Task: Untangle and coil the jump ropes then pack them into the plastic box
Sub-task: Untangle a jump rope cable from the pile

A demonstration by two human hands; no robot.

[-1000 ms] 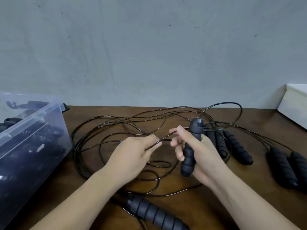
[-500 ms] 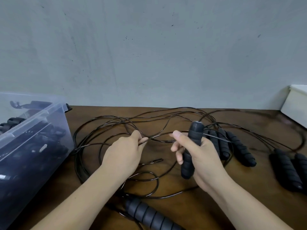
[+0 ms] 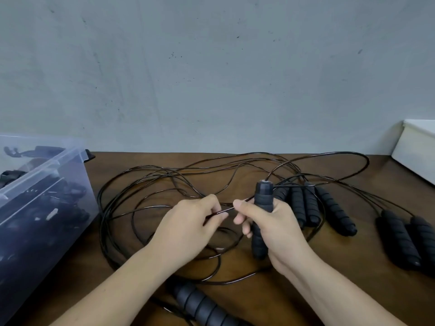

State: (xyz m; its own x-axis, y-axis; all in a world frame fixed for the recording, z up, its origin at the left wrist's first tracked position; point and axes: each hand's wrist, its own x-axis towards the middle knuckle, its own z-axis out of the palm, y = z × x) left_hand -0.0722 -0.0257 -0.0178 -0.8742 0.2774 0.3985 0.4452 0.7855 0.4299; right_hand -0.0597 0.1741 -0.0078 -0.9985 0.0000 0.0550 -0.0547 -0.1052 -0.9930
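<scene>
Thin black jump-rope cords [image 3: 164, 180] lie tangled in loops across the brown table [image 3: 294, 278]. My right hand [image 3: 275, 229] grips a black foam handle [image 3: 262, 203] upright above the table, its cord leaving the top toward the back right. My left hand [image 3: 188, 229] pinches a stretch of cord [image 3: 227, 210] that runs across to my right thumb. Another foam handle [image 3: 204, 307] lies near the front edge between my forearms. The clear plastic box [image 3: 47, 196] stands at the left and holds dark coiled ropes.
Several black foam handles [image 3: 313, 205] lie side by side right of my right hand, and two more handles [image 3: 404, 243] lie at the far right. A white container [image 3: 416, 151] sits at the back right corner. A grey wall rises behind the table.
My left hand drew back along the cord and then returned close to my right hand, still pinching it. A cord loop at the back right swung out wider. The held handle stayed about where it was.
</scene>
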